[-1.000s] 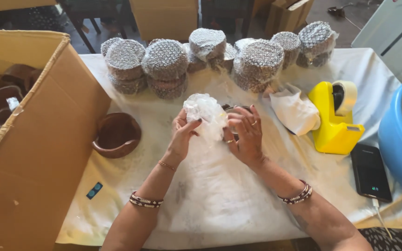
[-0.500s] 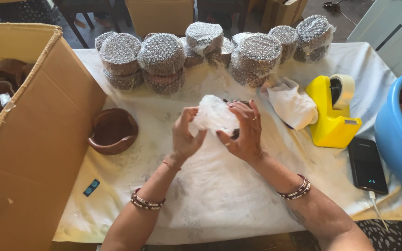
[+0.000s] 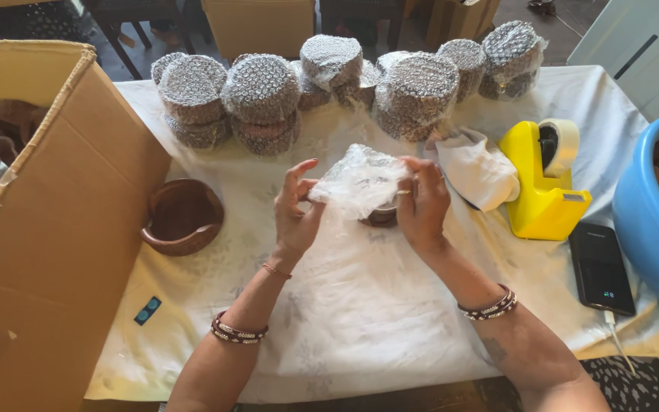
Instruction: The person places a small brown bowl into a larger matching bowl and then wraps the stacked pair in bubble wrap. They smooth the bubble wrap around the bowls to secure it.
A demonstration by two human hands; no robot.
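Bare white tablecloth (image 3: 360,320) lies open nearest the person, with a small blue sticker (image 3: 147,310) towards its left edge. Above it, the left hand (image 3: 297,214) and right hand (image 3: 423,206) pinch either end of a bubble-wrap sheet (image 3: 360,181) over a dark bowl (image 3: 381,217), held mid-table; its long axis runs left to right. A bare wooden bowl (image 3: 183,217) sits left beside the open cardboard box (image 3: 47,229). A yellow tape dispenser (image 3: 544,183) and black phone (image 3: 601,268) lie right. Round wrapped bundles (image 3: 261,99) crowd the far edge.
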